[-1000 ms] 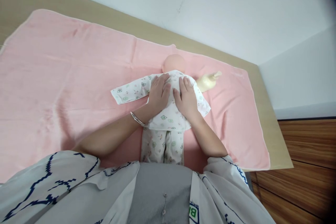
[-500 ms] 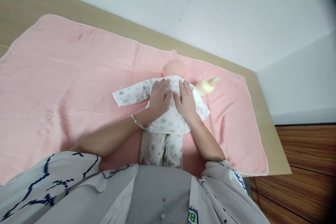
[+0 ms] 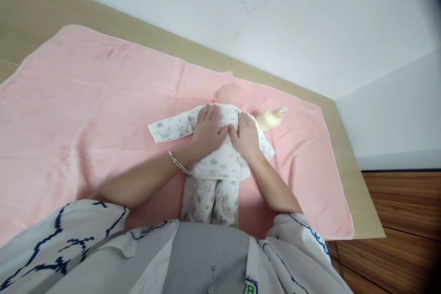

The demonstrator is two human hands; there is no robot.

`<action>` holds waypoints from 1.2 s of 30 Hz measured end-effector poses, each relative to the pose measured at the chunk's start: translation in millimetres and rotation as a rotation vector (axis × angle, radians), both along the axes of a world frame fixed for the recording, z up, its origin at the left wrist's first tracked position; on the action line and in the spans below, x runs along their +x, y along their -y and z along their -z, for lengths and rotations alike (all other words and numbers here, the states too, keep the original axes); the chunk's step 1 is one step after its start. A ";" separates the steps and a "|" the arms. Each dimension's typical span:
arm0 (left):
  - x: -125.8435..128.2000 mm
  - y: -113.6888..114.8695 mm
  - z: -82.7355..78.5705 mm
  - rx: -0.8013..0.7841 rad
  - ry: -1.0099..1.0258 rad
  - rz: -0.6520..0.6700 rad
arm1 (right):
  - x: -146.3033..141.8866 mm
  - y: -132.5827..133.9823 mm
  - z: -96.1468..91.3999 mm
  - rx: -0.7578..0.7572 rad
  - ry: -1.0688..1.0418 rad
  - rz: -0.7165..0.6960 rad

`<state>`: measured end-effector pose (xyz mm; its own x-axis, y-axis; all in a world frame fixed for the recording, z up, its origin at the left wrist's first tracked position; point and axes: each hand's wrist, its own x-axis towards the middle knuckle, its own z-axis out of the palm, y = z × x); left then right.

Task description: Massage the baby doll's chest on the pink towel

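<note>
A baby doll in a white printed top and matching trousers lies stretched out, its bald head away from me and no face showing. My left hand lies flat on the left side of the top near the shoulder, fingers extended. On the other side rests my right hand, also flat with its fingers pointing toward the head. The two thumbs nearly meet in the middle. Neither hand grips anything. A silver bangle circles my left wrist. One sleeve extends out to the left.
Beside the doll's right shoulder lies a cream-coloured bottle with a nozzle-like top. A pink blanket is spread under everything on a wooden table. A white wall rises behind, and wooden panels show at right.
Both hands stay flat on the doll's top, with only slight shifts in the fingers. The whole view has moved a little, so the scene sits slightly lower.
</note>
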<state>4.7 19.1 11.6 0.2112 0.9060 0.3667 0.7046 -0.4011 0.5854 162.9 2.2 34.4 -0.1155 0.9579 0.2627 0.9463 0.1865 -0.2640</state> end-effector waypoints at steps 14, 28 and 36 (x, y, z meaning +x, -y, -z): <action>-0.6 10.5 -0.3 0.124 -0.035 0.044 | 20.5 -5.5 19.0 0.100 -0.109 -0.232; -3.2 8.1 -15.8 0.019 -0.156 0.062 | -3.4 21.3 -3.0 -0.111 -0.085 -0.078; -3.1 14.7 -17.7 0.034 -0.193 0.099 | -11.8 22.6 -2.5 -0.125 -0.053 -0.014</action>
<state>1.6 4.4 29.3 0.3674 0.8652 0.3411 0.7584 -0.4910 0.4287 151.1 -20.5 36.9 -0.1186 0.9819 0.1477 0.9280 0.1625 -0.3353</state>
